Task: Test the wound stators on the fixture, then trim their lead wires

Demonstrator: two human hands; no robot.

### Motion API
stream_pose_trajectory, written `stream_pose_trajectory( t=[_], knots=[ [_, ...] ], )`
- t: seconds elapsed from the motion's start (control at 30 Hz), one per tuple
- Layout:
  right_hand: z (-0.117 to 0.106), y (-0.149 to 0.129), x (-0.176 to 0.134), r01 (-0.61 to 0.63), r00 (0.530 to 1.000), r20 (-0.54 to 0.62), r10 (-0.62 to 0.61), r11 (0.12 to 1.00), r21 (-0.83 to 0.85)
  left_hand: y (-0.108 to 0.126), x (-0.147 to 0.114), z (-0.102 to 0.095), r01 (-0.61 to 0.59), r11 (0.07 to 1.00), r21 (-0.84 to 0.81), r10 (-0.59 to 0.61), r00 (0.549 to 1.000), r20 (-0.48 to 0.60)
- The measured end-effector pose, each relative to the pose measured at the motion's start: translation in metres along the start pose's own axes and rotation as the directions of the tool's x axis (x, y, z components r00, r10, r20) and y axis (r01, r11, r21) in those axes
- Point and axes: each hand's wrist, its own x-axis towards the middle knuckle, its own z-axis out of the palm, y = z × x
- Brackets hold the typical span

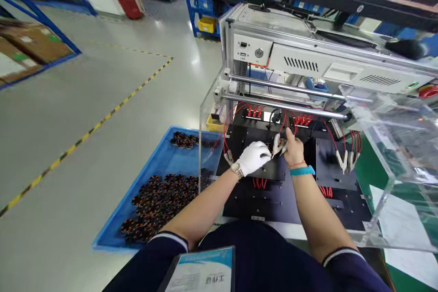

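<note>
Over a black plate, 2 white clips point toward the wearer, just left of the right hand, whose fingers grasp 1; the gloved left hand sits beside the tips, grasp unclear.

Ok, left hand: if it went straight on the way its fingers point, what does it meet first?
Most likely the nearest white alligator clip, just off the fingertips of the left hand. Depth is unclear; they may already touch.
</note>
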Motion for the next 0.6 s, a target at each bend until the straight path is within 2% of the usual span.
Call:
stream_pose_trajectory(
  t=[0.07, 0.13, 0.17, 0.23, 0.3, 0.37, 0.4, 0.47, 0.6],
  knots=[
    [-0.003, 0.002, 0.002, 0.025, 1.000, 0.000, -0.025, 0.992, -0.121, 0.006, -0.013, -0.003, 0.049, 0.999, -0.003, -0.049, 0.987, -0.152],
    [-0.007, 0.005, 0.004, 0.065, 0.997, -0.027, -0.074, 0.967, -0.247, 0.008, -0.031, -0.004, 0.165, 0.986, -0.033, -0.167, 0.938, -0.305],
    [-0.010, 0.007, 0.005, 0.096, 0.991, -0.055, -0.121, 0.939, -0.330, 0.006, -0.042, -0.003, 0.259, 0.964, -0.059, -0.261, 0.879, -0.399],
    [-0.016, 0.010, 0.008, 0.139, 0.972, -0.110, -0.210, 0.881, -0.453, -0.002, -0.065, 0.002, 0.444, 0.882, -0.157, -0.457, 0.725, -0.515],
    [-0.021, 0.014, 0.009, 0.149, 0.959, -0.138, -0.249, 0.851, -0.504, -0.016, -0.083, 0.009, 0.566, 0.762, -0.314, -0.640, 0.587, -0.496],
    [-0.024, 0.016, 0.009, 0.149, 0.953, -0.143, -0.266, 0.826, -0.544, -0.031, -0.091, 0.016, 0.609, 0.622, -0.492, -0.783, 0.500, -0.371],
    [-0.025, 0.017, 0.009, 0.149, 0.953, -0.139, -0.269, 0.816, -0.558, -0.038, -0.092, 0.018, 0.612, 0.560, -0.558, -0.824, 0.477, -0.305],
    [-0.025, 0.017, 0.007, 0.154, 0.953, -0.129, -0.275, 0.803, -0.576, -0.049, -0.087, 0.019, 0.601, 0.498, -0.626, -0.853, 0.469, -0.228],
    [-0.027, 0.012, 0.005, 0.178, 0.945, -0.122, -0.304, 0.788, -0.589, -0.048, -0.072, 0.011, 0.568, 0.530, -0.629, -0.832, 0.490, -0.259]
  ],
)
